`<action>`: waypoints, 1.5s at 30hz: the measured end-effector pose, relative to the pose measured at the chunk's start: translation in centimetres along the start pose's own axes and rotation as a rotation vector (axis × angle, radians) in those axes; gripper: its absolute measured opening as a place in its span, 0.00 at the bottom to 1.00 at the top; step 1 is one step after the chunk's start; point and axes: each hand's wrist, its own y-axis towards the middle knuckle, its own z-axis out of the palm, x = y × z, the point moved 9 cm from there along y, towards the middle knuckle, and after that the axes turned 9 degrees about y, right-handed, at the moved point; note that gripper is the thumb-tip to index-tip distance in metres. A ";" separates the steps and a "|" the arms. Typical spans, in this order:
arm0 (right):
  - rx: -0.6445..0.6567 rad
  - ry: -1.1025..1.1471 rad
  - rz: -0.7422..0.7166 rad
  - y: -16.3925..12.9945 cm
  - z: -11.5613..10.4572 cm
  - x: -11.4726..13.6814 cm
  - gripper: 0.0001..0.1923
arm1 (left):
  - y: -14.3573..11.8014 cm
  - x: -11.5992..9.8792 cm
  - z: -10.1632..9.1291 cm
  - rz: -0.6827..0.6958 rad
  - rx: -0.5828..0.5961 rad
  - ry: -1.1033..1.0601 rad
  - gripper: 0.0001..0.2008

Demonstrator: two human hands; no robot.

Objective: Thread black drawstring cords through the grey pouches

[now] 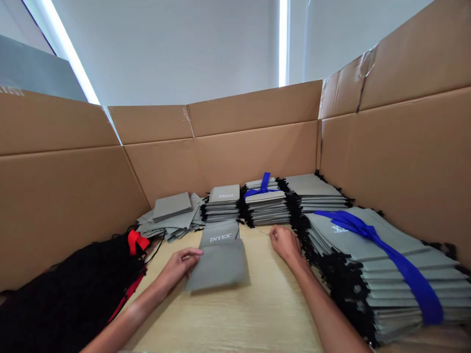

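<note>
A flat grey pouch (220, 264), slightly blurred, is pinched at its left edge by my left hand (185, 261). Just beyond lies another grey pouch (217, 236) printed INTEX, partly covered by the held one. My right hand (285, 241) is closed above the table, its thumb and forefinger pressed together. A thin pale strand (262, 232) runs up to those fingertips; whether they grip it is unclear. Behind the hands stands a neat stack of INTEX pouches (223, 196) with black cord ends at its sides.
Cardboard walls (235, 147) enclose the pale tabletop (272, 304). Loose grey pouches (172, 211) lie back left. Blue ribbon ties a middle bundle (267, 206) and a large right bundle (397, 264). Another stack (312, 189) stands behind. Black cords (73, 284) with red ties heap at left.
</note>
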 end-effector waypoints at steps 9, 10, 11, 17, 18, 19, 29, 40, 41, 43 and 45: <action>-0.028 0.016 -0.092 -0.3 -0.7 1.2 0.12 | -4.6 -4.0 2.3 0.365 0.097 0.357 0.22; -0.026 0.023 -0.101 -0.4 -0.8 1.7 0.13 | -4.1 -4.0 1.1 0.413 0.041 0.415 0.22; -0.019 0.030 -0.112 -0.4 -0.7 2.3 0.13 | -3.3 -3.8 -0.6 0.439 -0.037 0.468 0.22; 0.081 -0.075 -0.178 0.4 1.5 6.7 0.15 | 3.9 1.5 -11.4 0.085 -0.391 0.935 0.17; 0.087 -0.108 -0.170 0.7 1.9 7.0 0.15 | 4.7 2.1 -12.1 0.037 -0.375 1.001 0.16; 0.089 -0.134 -0.159 1.1 2.3 7.2 0.15 | 5.4 2.6 -12.7 -0.001 -0.363 1.046 0.15; 0.070 -0.187 -0.185 2.6 4.0 6.6 0.15 | 6.3 2.9 -13.2 0.010 -0.488 0.788 0.10; 0.086 0.204 -0.350 0.4 1.5 6.9 0.10 | 4.1 -6.7 -0.5 0.381 -0.185 0.189 0.25; 0.110 0.260 -0.352 0.0 1.6 6.8 0.10 | 4.3 -7.6 1.2 0.387 -0.142 0.127 0.25; 0.133 0.340 -0.350 -0.6 1.6 6.6 0.09 | 4.6 -8.9 4.5 0.376 -0.044 0.014 0.25; 0.123 0.388 -0.356 -1.2 1.4 6.5 0.08 | 4.8 -9.4 7.1 0.354 0.031 -0.095 0.26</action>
